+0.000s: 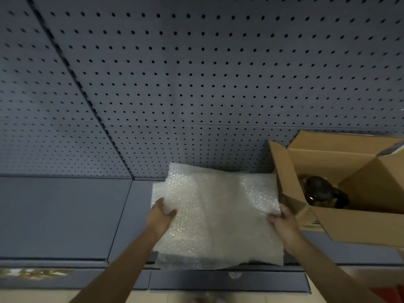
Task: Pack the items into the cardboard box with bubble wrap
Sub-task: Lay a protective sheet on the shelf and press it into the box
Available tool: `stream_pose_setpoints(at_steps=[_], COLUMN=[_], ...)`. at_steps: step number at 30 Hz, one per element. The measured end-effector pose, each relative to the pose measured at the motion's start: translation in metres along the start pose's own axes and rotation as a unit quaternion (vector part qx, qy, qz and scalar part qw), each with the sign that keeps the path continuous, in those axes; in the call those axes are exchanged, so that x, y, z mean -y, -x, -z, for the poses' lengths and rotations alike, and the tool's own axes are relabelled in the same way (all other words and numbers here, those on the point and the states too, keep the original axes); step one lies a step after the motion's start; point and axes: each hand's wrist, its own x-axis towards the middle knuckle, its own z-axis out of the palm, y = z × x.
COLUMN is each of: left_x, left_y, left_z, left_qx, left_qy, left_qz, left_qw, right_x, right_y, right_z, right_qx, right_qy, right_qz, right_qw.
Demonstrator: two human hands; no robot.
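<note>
Both hands pinch the bubble wrap [216, 211] — left grip [162, 213], right grip [282, 224] — beside the cardboard box [358, 221].

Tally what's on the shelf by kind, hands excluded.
Bubble wrap stack, sheet count unclear, gripped by left hand and right hand: 1
Cardboard box, open: 1
Dark lidded container inside the box: 1
Total: 3
</note>
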Motion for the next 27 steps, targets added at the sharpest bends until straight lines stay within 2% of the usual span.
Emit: stream_pose_setpoints(at_steps=[4,9,14,23,27], left_x=[0.0,0.003,0.007,-0.002,-0.019], left_y=[-0.009,-0.017,-0.017,-0.004,0.02], left_z=[-0.004,-0.004,-0.01,-0.008,0.003], left_qx=[-0.028,-0.016,-0.059,-0.034,-0.008], left_qy=[0.035,0.061,0.009,0.112,0.139], left_qz=[0.043,0.062,0.046,0.051,0.001], left_qw=[0.998,0.996,0.997,0.992,0.99], right_x=[-0.004,-0.011,-0.013,-0.009,0.006], right_y=[0.001,0.0,0.005,0.014,0.025], right_z=[-0.004,-0.002,-0.002,-0.003,-0.012], right_qx=[0.002,-0.001,-0.003,0.003,0.011], right_qy=[0.026,0.038,0.045,0.07,0.062], right_qz=[0.017,0.022,0.035,0.076,0.135], right_qw=[1.0,0.999,0.998,0.995,0.989])
